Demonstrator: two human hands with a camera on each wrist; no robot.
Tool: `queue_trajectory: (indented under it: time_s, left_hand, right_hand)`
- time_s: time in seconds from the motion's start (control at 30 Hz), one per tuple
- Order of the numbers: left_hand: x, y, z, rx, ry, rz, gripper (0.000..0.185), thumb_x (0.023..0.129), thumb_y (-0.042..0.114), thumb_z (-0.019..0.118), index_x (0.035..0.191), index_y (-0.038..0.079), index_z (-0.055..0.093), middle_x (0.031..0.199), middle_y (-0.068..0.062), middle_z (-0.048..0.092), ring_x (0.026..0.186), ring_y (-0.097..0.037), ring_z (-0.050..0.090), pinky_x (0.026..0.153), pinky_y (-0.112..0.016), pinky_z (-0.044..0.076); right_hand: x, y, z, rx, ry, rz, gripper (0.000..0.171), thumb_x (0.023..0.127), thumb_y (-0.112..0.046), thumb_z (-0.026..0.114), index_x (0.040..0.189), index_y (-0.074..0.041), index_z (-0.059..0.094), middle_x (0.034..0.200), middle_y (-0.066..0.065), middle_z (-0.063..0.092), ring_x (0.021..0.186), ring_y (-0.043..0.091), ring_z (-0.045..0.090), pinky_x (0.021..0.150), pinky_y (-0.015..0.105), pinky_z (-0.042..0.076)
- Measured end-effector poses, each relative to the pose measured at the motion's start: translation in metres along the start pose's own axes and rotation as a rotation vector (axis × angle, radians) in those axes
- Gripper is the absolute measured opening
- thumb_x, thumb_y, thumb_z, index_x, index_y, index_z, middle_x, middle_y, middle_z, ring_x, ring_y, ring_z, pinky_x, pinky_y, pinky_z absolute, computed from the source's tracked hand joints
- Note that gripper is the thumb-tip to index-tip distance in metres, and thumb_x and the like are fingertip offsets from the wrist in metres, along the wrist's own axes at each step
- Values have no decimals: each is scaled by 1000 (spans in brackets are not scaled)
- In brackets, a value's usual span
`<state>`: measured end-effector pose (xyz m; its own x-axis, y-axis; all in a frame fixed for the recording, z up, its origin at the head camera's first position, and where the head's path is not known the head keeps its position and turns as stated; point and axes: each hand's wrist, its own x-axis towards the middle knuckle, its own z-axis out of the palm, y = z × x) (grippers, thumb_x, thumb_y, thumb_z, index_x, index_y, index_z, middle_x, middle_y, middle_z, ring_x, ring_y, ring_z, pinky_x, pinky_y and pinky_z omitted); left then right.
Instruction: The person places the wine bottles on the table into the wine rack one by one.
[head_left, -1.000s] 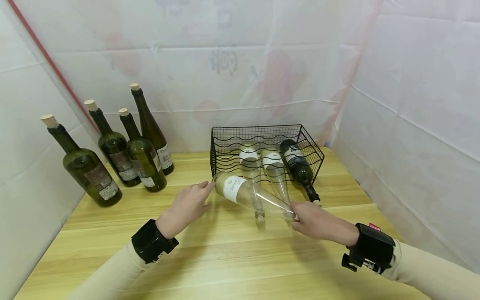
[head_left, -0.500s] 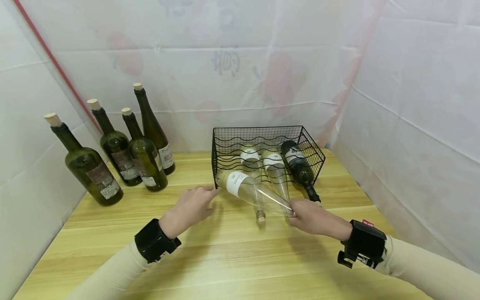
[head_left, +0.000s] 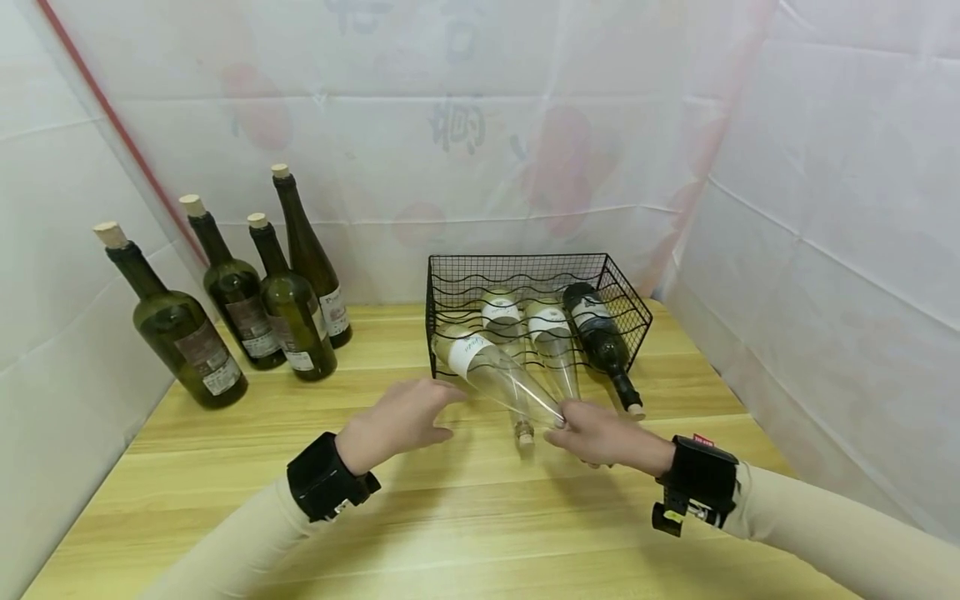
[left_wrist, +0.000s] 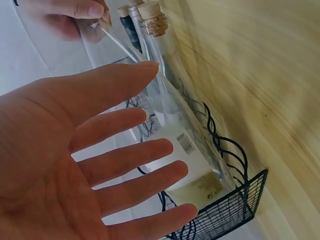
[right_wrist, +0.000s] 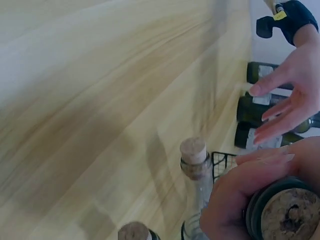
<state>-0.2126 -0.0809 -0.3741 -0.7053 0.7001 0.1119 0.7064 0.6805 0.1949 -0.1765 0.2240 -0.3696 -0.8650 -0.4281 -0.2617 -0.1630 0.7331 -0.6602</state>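
My right hand [head_left: 611, 435] grips a clear wine bottle [head_left: 501, 377] by its neck; in the right wrist view its cork [right_wrist: 291, 216] shows beside the curled fingers. The bottle slants, with its white-labelled base end at the left part of a black wire wine rack [head_left: 517, 265]. Just left of the bottle is my left hand [head_left: 401, 419], holding nothing, its fingers [left_wrist: 130, 160] spread and straight in the left wrist view. Two more clear bottles [head_left: 553, 329] and a dark bottle [head_left: 600, 333] lie in the rack, corked necks pointing toward me.
Several green corked bottles [head_left: 187, 346] stand upright at the left of the wooden table [head_left: 450, 533]. A white curtain [head_left: 360, 133] hangs behind the rack, with white sheets at both sides.
My right hand has swung the bottle's neck to the left, so the bottle lies more in line with the rack. My left hand has come away from the bottle's base and the rack's corner, toward me.
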Motion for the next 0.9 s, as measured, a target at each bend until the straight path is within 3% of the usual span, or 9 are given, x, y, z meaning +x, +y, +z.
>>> queue_trajectory:
  time_s: [0.27,0.5,0.67,0.9]
  left_hand:
    - [-2,1,1,13,-19,-10,52,84,18,86,133,10,68,129,-9,73,113,-28,72,82,-44,64]
    - [-4,0,5,-11,-36,-29,53,84,17,86,134,10,68,131,-10,72,112,-30,72,82,-45,65]
    - [-6,-1,6,-7,-38,-37,53,84,17,86,133,9,69,132,-11,71,112,-32,72,82,-45,65]
    - [-7,-1,3,12,-37,-44,53,83,16,86,132,9,69,132,-12,71,114,-32,71,83,-44,65]
  right_hand:
    - [15,-4,14,154,-8,49,16,105,-18,53,105,-2,51,63,0,41,50,13,33,47,26,29]
    - [32,-6,25,257,-28,2,22,108,-14,46,107,7,54,62,1,41,50,14,30,48,28,28]
    - [44,-10,27,227,-20,-15,30,109,-16,46,89,2,59,58,0,41,50,15,29,48,29,29]
    - [60,-17,28,222,-25,-2,43,111,-17,44,67,-14,42,55,1,36,52,17,26,54,31,29]
